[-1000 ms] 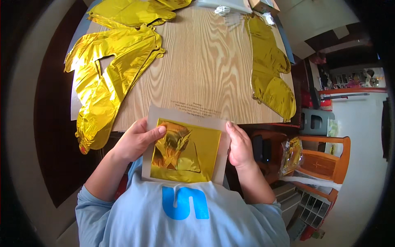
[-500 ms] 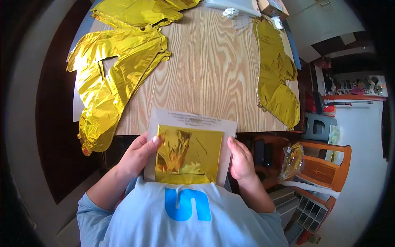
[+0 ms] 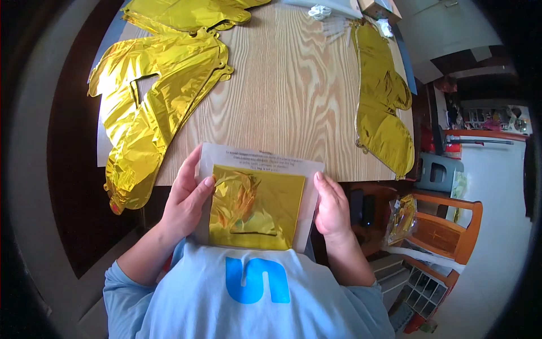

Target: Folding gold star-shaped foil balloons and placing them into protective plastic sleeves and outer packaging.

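Note:
Close to my chest I hold a flat, pale plastic bag (image 3: 309, 195) with small dark print along its top. A neatly folded sheet of gold foil (image 3: 259, 212) shows inside or against it; which of the two I cannot tell. My left hand (image 3: 189, 195) grips the bag's left edge, thumb on the front and fingers behind. On the opposite edge, my right hand (image 3: 332, 206) pinches the bag near its upper right corner. The bag is tilted up just beyond the table's near edge.
Flat gold foil balloons lie on the wood-grain table (image 3: 271, 85): one foil balloon (image 3: 164, 101) at left, another balloon (image 3: 192, 12) behind it, a third (image 3: 378, 90) at right. A cardboard box (image 3: 379, 8) and white string (image 3: 319, 12) sit far right. A wooden chair (image 3: 477, 226) stands right.
The bag has risen slightly and shifted a little left. My left fingers have straightened along its left edge. Both hands keep their hold.

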A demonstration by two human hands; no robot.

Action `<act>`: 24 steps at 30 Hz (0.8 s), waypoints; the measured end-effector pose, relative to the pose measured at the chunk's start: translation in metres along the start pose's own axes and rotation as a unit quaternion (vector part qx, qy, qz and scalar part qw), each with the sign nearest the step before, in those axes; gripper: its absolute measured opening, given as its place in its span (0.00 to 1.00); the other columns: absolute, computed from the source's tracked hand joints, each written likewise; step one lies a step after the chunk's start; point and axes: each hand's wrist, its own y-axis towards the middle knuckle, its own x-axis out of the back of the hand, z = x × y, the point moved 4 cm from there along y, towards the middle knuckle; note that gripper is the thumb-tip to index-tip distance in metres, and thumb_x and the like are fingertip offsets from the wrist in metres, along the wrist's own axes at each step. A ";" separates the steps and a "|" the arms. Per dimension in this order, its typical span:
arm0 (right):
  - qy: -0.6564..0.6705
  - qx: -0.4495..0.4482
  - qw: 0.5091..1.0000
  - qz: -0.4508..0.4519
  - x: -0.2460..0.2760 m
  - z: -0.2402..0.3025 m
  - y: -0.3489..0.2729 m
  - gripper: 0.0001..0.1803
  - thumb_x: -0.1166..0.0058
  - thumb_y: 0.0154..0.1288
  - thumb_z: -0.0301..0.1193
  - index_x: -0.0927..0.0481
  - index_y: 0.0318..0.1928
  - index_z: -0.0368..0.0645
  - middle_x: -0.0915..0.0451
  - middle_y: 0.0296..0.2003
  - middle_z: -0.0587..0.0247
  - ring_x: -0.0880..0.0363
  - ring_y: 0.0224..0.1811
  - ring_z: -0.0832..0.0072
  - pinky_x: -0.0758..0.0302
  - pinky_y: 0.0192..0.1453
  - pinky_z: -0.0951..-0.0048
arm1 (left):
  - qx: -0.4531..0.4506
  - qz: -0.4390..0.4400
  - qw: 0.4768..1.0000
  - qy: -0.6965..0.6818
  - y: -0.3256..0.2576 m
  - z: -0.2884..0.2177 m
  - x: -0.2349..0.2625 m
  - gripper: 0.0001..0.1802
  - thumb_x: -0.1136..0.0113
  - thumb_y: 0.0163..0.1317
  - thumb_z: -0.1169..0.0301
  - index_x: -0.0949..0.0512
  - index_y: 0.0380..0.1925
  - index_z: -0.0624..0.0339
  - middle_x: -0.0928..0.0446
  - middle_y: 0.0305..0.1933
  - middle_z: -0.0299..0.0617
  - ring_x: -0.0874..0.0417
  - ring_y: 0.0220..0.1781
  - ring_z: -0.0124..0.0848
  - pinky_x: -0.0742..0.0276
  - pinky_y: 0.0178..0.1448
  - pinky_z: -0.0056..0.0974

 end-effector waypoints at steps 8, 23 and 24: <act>0.056 -0.066 0.996 -0.024 -0.006 -0.008 -0.013 0.17 0.55 0.80 0.30 0.21 0.57 0.30 0.18 0.55 0.59 0.23 0.59 0.76 0.33 0.69 0.75 | 0.012 0.052 0.997 0.061 -0.020 0.007 0.011 0.43 0.46 0.74 0.73 0.60 0.81 0.59 0.33 0.74 0.47 0.26 0.67 0.31 0.33 0.71 0.39; -0.061 -0.030 0.996 0.062 -0.022 0.000 -0.042 0.46 0.46 0.64 0.12 0.55 0.78 0.36 0.35 0.68 0.52 0.32 0.70 0.69 0.34 0.73 0.65 | -0.017 0.121 0.984 0.132 -0.017 0.012 0.002 0.60 0.37 0.59 0.88 0.69 0.81 0.54 0.47 0.80 0.50 0.39 0.78 0.37 0.43 0.79 0.41; -0.056 -0.020 0.997 0.058 -0.021 0.000 -0.043 0.44 0.46 0.65 0.13 0.53 0.77 0.36 0.34 0.67 0.53 0.31 0.69 0.69 0.33 0.73 0.66 | -0.020 0.119 0.986 0.118 -0.019 0.013 0.001 0.60 0.38 0.60 0.89 0.68 0.81 0.52 0.46 0.80 0.49 0.39 0.78 0.36 0.42 0.78 0.41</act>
